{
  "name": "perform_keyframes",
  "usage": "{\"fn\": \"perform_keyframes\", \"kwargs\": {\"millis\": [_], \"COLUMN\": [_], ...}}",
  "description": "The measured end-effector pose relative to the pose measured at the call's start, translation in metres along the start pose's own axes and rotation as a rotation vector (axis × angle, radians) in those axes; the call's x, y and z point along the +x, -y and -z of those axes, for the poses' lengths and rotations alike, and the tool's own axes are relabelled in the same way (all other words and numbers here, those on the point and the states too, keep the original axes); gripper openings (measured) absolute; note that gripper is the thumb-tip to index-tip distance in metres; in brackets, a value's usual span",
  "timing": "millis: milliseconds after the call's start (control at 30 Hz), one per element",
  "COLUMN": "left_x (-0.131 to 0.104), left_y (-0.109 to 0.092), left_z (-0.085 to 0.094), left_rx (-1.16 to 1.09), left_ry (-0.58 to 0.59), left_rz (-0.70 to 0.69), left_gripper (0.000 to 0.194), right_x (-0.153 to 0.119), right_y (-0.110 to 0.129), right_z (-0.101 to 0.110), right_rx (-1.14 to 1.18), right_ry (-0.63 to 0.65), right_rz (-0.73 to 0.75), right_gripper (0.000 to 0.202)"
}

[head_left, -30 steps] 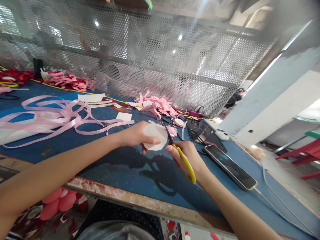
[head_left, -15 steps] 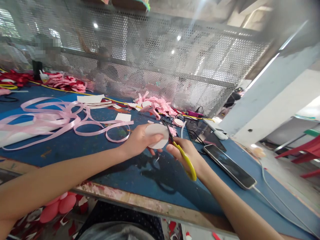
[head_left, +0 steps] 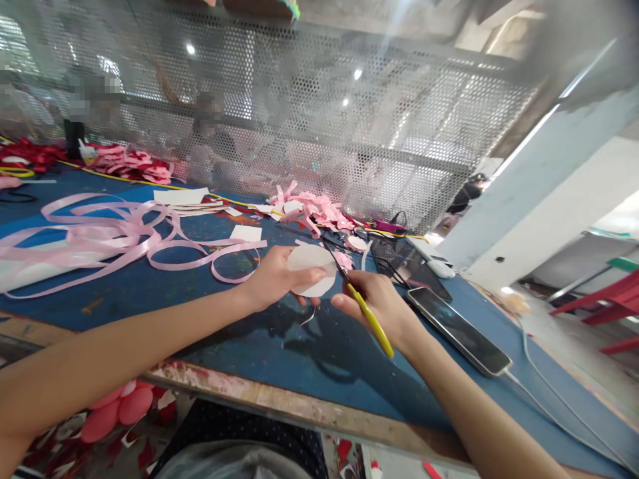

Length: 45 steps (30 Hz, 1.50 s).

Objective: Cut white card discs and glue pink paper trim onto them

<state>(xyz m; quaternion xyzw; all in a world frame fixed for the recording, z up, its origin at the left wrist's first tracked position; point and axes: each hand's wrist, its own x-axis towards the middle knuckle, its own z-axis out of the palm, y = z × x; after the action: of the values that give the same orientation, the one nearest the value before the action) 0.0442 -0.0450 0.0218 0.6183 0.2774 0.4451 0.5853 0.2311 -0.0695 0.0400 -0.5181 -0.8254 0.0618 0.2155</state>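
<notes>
A round white paper disc (head_left: 310,256) is pinched in my left hand (head_left: 277,276), its thumb lying across the face and the other fingers underneath. My right hand (head_left: 377,303) grips scissors with yellow handles (head_left: 372,322). Their dark blades run up along the disc's right edge; whether they touch the paper I cannot tell. Below the disc hangs a thin white paper sliver (head_left: 310,317). To the left of my left hand, a pink satin ribbon (head_left: 172,256) lies in loose loops, with a small white paper square (head_left: 246,233) behind it.
A phone (head_left: 459,332) on a white cable lies right of my right hand. Pink paper pieces (head_left: 319,207) and white card sheets (head_left: 182,197) lie along the back of the blue table (head_left: 239,339). Behind them rises a perforated metal screen (head_left: 319,113). Red stools (head_left: 609,293) stand far right.
The disc has turned slightly in my left hand, and the sliver below it hangs longer. In my right hand the scissors' handles look closer together.
</notes>
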Motion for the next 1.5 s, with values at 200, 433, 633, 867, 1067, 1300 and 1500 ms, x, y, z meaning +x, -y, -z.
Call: {"fn": "perform_keyframes", "kwargs": {"millis": [200,433,633,867,1067,1300,1500], "left_x": [0.001,0.001,0.005,0.004,0.002,0.003,0.003], "left_y": [0.0,0.006,0.008,0.01,0.012,0.011,0.012], "left_z": [0.001,-0.004,0.001,0.001,0.0,0.0,-0.004], "left_rx": [0.001,-0.124,-0.083,-0.024,-0.012,-0.088,-0.154], "left_ry": [-0.01,-0.13,-0.121,-0.152,-0.155,-0.122,-0.148], "left_rz": [0.024,-0.016,-0.007,0.003,-0.028,0.032,0.035], "left_gripper": [0.021,0.035,0.036,0.033,0.033,0.038,0.038], "right_x": [0.0,0.001,0.002,0.002,0.001,-0.002,0.001], "right_y": [0.001,-0.004,-0.004,0.001,0.0,0.0,0.001], "right_z": [-0.006,-0.007,-0.005,-0.007,-0.01,-0.012,-0.008], "right_rx": [-0.015,-0.028,0.053,0.062,0.038,0.144,0.096], "right_ry": [-0.045,-0.125,-0.067,-0.003,-0.011,-0.14,-0.116], "right_rz": [-0.046,-0.121,-0.075,-0.055,-0.074,-0.209,-0.091], "right_gripper": [0.061,0.064,0.056,0.055,0.056,0.059,0.053]}}
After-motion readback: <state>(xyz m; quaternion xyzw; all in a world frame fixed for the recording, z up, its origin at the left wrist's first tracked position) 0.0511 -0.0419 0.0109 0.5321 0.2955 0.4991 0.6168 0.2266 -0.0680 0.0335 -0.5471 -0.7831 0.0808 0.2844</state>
